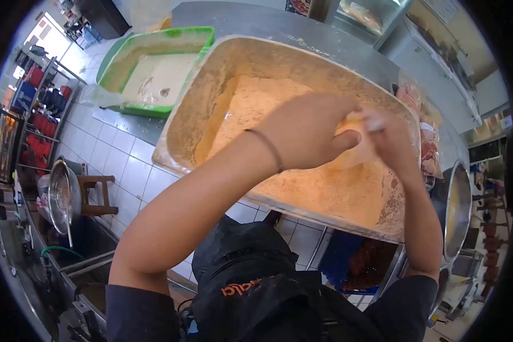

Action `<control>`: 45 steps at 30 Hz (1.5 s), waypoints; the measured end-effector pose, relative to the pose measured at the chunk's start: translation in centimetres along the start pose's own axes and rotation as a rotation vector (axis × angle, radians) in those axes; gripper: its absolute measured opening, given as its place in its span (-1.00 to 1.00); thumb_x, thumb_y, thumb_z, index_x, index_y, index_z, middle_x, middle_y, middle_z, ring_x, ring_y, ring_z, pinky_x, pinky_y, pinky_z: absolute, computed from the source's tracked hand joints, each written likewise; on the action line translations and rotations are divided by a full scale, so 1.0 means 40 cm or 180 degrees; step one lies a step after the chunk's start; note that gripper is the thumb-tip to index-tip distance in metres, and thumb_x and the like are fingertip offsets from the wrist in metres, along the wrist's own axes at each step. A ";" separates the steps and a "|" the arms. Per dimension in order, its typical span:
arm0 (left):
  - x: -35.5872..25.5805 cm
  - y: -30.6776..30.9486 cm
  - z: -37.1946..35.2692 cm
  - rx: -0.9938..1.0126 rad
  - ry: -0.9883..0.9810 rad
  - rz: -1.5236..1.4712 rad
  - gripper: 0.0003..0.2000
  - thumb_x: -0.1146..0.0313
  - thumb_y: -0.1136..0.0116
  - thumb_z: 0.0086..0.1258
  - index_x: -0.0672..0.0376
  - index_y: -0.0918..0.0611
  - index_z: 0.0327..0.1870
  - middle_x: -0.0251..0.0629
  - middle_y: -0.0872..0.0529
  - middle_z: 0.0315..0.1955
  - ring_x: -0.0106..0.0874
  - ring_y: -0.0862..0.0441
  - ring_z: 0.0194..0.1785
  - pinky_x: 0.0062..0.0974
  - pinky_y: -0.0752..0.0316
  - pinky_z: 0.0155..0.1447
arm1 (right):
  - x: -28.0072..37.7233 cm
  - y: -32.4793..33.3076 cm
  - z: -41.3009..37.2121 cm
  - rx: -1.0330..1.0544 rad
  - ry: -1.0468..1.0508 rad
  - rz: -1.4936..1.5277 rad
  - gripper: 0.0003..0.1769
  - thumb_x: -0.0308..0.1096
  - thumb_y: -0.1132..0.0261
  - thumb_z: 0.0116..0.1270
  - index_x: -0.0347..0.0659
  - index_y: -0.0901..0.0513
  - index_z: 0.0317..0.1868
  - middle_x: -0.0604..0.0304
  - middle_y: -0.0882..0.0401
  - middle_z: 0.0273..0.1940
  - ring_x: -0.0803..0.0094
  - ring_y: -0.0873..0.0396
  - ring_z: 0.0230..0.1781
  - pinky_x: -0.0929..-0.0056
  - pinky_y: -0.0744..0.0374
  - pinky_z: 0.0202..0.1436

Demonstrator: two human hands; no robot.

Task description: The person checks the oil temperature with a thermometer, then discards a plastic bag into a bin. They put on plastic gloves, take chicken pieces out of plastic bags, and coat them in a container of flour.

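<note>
Steel counter (325, 40), flour tub (183, 117), arms outstretched, left hand (308, 131) and right hand (393, 142) clasped around floured piece (353, 122)

The tub (211, 97) stands on the counter (325, 34) at its near edge, and the flour (256, 102) lies in it. My left hand (308, 131) and my right hand (394, 145) meet over the right half of the tub, with a piece (353, 122) between them; both touch it. A tray (154, 43) stands behind the tub to the left, at the counter's left edge. A bag (428, 139) lies just beside the tub's right wall. A bowl (459, 211) is at the counter's near right corner. Under the near edge sits a crate (353, 265). On the floor, left of the counter, stands a stool (97, 194), with a pan (60, 196) just left of it and a rack (37, 111) behind them.
</note>
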State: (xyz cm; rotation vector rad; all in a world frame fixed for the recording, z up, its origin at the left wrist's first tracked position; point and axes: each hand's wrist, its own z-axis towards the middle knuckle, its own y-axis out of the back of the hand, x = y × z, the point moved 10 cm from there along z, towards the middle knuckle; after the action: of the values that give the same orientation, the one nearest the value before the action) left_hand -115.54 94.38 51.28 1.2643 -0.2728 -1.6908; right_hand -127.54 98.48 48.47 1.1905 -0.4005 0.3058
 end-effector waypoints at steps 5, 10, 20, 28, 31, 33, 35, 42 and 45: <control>-0.063 0.479 -0.382 -0.1004 -0.0472 0.1188 -0.58 0.18 -0.11 0.15 0.32 -0.45 -0.08 -0.07 -0.54 -0.22 -0.29 -0.49 -0.13 -0.37 -0.35 -0.05 | 0.098 0.093 0.038 0.0437 -0.0345 -0.1117 -0.70 -0.21 -0.13 0.17 -0.33 -0.53 -0.30 0.02 -0.52 -0.39 0.21 -0.46 -0.34 0.40 -0.38 -0.22; 0.253 0.742 -1.197 -0.2751 0.2355 0.1105 -0.68 0.27 -0.09 0.18 0.30 -0.46 -0.13 -0.20 -0.54 -0.23 -0.43 -0.45 -0.18 -0.53 -0.30 -0.09 | 0.215 0.172 0.101 0.0020 -0.0372 -0.1959 -0.65 -0.16 -0.15 0.18 -0.28 -0.51 -0.18 0.06 -0.51 -0.23 0.22 -0.46 -0.26 0.37 -0.37 -0.13; 0.519 0.110 -2.146 -0.2208 0.5408 -0.1040 -0.67 0.28 -0.13 0.08 0.31 -0.52 -0.18 -0.19 -0.59 -0.41 -0.43 -0.52 -0.31 -0.48 -0.42 -0.18 | 0.740 0.067 0.623 -0.0354 0.0210 -0.0889 -0.59 -0.06 -0.14 0.18 -0.25 -0.50 -0.18 0.31 -0.45 -0.36 0.60 -0.34 -0.33 0.57 -0.32 -0.28; 0.941 0.488 -2.000 -0.2968 0.4603 -0.1176 -0.67 0.31 -0.10 0.13 0.30 -0.48 -0.12 -0.22 -0.57 -0.40 -0.49 -0.50 -0.32 -0.58 -0.39 -0.20 | 1.367 -0.354 1.008 0.0085 0.1204 -0.0641 -0.83 -0.34 -0.23 0.12 -0.31 -0.55 -0.40 0.31 -0.46 -0.55 0.60 -0.35 -0.55 0.62 -0.33 -0.49; 1.071 0.664 -1.976 -0.3048 0.4585 -0.1104 -0.67 0.31 -0.09 0.14 0.31 -0.48 -0.11 -0.26 -0.56 -0.42 -0.54 -0.48 -0.38 -0.61 -0.39 -0.26 | 1.496 -0.517 1.172 0.0120 0.1490 -0.0965 -0.61 -0.11 -0.27 0.04 -0.37 -0.59 -0.44 0.28 -0.42 -0.62 0.55 -0.31 -0.57 0.52 -0.31 -0.49; 1.155 0.727 -2.032 -0.3253 0.4666 -0.1167 -0.67 0.31 -0.10 0.15 0.31 -0.48 -0.12 -0.29 -0.55 -0.44 -0.56 -0.48 -0.40 -0.64 -0.38 -0.30 | 1.546 -0.641 1.319 0.0114 0.1691 -0.1220 -0.56 -0.05 -0.25 0.05 -0.37 -0.59 -0.47 0.27 -0.37 -0.67 0.54 -0.27 -0.61 0.46 -0.28 -0.52; 1.229 0.757 -2.111 -0.3431 0.4836 -0.1269 -0.69 0.32 -0.08 0.17 0.31 -0.47 -0.12 -0.33 -0.54 -0.47 -0.58 -0.47 -0.42 -0.67 -0.38 -0.33 | 1.594 -0.747 1.412 0.0062 0.1817 -0.1480 -0.52 0.01 -0.22 0.05 -0.37 -0.58 -0.49 0.26 -0.32 -0.72 0.52 -0.23 -0.65 0.39 -0.25 -0.55; 1.599 1.041 -1.995 -0.2976 0.5262 -0.2036 -0.61 0.24 -0.08 0.15 0.25 -0.41 -0.03 -0.30 -0.56 -0.33 -0.55 -0.49 -0.37 -0.64 -0.37 -0.34 | 1.541 -1.258 1.646 0.1496 0.1178 -0.1255 -0.70 -0.27 -0.15 0.15 -0.30 -0.54 -0.19 0.08 -0.55 -0.23 0.42 -0.48 -0.18 0.50 -0.39 -0.08; 1.828 1.200 -1.773 -0.2446 0.4874 -0.2081 -0.56 0.18 -0.07 0.15 0.21 -0.38 0.02 -0.33 -0.56 -0.32 -0.56 -0.49 -0.37 -0.67 -0.32 -0.38 | 1.481 -1.401 1.706 0.1242 0.1674 -0.0689 -0.80 -0.33 -0.16 0.09 -0.29 -0.55 -0.34 -0.04 -0.53 -0.41 0.12 -0.48 -0.39 0.34 -0.42 -0.24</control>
State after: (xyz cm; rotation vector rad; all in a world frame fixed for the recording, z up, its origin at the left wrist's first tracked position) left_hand -29.18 37.08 7.26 1.6788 1.6387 -0.6562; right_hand -60.04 16.35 50.31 1.4604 0.2578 0.5064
